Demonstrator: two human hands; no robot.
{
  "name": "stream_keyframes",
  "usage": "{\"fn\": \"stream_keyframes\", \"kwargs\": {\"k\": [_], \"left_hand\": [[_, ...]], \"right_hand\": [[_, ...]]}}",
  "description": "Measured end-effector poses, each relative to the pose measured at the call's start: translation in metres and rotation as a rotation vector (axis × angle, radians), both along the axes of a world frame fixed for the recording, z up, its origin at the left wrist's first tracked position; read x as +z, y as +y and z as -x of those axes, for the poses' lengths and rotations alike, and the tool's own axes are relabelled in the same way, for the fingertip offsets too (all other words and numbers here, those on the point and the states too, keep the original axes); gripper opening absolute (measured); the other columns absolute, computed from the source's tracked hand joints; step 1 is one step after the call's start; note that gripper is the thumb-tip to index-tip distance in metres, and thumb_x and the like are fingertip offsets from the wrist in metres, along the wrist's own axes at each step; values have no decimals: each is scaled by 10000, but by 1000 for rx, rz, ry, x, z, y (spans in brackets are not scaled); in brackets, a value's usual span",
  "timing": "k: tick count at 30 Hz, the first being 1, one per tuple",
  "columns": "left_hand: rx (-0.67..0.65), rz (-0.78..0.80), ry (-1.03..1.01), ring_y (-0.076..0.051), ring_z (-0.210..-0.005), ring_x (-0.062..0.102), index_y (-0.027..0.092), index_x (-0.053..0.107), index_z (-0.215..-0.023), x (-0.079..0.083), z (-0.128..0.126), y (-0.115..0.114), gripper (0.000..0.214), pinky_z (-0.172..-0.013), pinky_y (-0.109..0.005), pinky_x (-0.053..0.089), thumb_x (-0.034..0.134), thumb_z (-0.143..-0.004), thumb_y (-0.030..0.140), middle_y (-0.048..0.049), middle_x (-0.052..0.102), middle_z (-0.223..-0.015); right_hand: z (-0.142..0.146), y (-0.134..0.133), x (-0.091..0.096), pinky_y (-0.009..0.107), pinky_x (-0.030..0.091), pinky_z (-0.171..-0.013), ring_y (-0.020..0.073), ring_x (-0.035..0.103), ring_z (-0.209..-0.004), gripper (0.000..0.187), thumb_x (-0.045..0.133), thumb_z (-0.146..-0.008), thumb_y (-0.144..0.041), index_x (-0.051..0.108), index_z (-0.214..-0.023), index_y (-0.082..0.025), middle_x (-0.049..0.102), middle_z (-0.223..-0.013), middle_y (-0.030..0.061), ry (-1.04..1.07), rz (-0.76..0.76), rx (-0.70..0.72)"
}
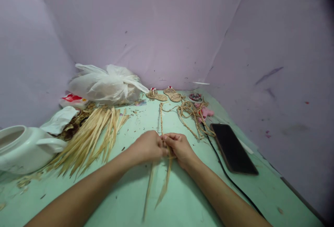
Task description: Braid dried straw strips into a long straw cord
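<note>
A thin plaited cord [161, 117] of dried plant fibre runs away from me along the green table. At its near end, my left hand [151, 145] and my right hand [180, 147] meet, fingers pinched on the fibre. Loose flat strands [165, 190] hang down toward me from between the hands. The left fingers are slightly blurred. To the left lies a fanned bundle of dry straw-coloured strips [88, 140]. A tangle of finished cord [191, 114] sits beyond my right hand.
Two small woven sandals [172, 95] stand by the back wall, beside a small dish of beads [195, 97]. A pink glue gun [205, 113], its black cable [221, 168] and a phone [233, 148] lie right. Left are a white teapot [23, 150] and plastic bag [106, 86].
</note>
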State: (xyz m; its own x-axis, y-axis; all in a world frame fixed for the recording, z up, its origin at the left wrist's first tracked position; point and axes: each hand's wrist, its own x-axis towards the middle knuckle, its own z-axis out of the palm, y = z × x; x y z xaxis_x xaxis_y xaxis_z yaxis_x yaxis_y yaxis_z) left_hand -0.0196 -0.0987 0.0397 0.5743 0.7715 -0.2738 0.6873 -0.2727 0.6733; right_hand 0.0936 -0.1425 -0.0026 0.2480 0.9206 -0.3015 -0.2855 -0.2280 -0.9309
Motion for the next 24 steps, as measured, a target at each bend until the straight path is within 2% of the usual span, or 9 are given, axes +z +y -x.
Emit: {"fn": "stream_keyframes", "kwargs": {"k": [2,4,6,8,10,13,15,20,24], "left_hand": [[173,152,-104,-81,-356,358,157,528,-572,4,2,11,131,-378,-202,206,566,-596,280,41,397,-378],[311,377,-249,-81,-351,397,154,530,-752,4,2,19,168,-352,-192,224,557,-616,248,31,493,-464],[281,628,-361,-75,-361,435,143,513,-779,-1,0,22,186,-336,-182,252,558,-618,223,5,550,-555],[180,748,-409,-59,-349,430,127,513,-687,-8,-1,24,139,-323,-171,263,565,-615,234,5,534,-549],[122,735,-396,-43,-314,380,127,504,-611,-12,0,25,148,-299,-162,221,574,-607,257,32,471,-480],[104,601,-283,-40,-276,297,146,471,-537,-14,1,27,186,-287,-170,151,561,-613,290,57,379,-375],[115,486,-168,-50,-260,266,159,439,-491,-13,0,26,212,-295,-183,152,528,-631,291,54,338,-313],[154,237,-41,-61,-274,259,169,411,-454,-16,-6,23,157,-328,-202,170,495,-586,188,62,277,-285],[119,186,-109,-51,-332,243,161,411,-445,-22,-5,24,130,-362,-202,149,490,-547,175,63,276,-325]], "right_hand": [[-1,0,-1,189,198,-375,39,306,-366,242,651,-540,-346,537,-510,-134,461,-422,-41,-26,-1,35],[-2,0,-1,193,155,-369,31,252,-341,268,636,-565,-368,508,-496,-142,416,-388,-57,-45,-3,61],[-4,1,-1,196,169,-381,35,274,-349,277,631,-572,-374,495,-496,-145,423,-394,-53,-34,-26,86],[-7,2,-2,197,205,-404,46,326,-380,272,630,-576,-373,499,-512,-143,460,-433,-37,-19,-49,133],[-12,3,-2,197,211,-418,49,337,-402,250,620,-593,-363,523,-545,-138,486,-478,-27,-53,-62,205],[-20,6,-4,196,215,-436,49,325,-429,202,588,-637,-320,559,-589,-126,495,-510,-23,-231,-107,321],[-23,7,-6,198,258,-468,64,362,-473,172,561,-664,-287,580,-614,-123,510,-535,-16,-382,-178,366],[-24,5,-12,204,294,-486,88,401,-515,171,490,-716,-238,624,-687,-136,549,-574,-3,-747,-280,345],[-23,2,-10,200,296,-468,94,433,-502,174,487,-716,-230,638,-712,-143,584,-579,6,-898,-233,312]]}}
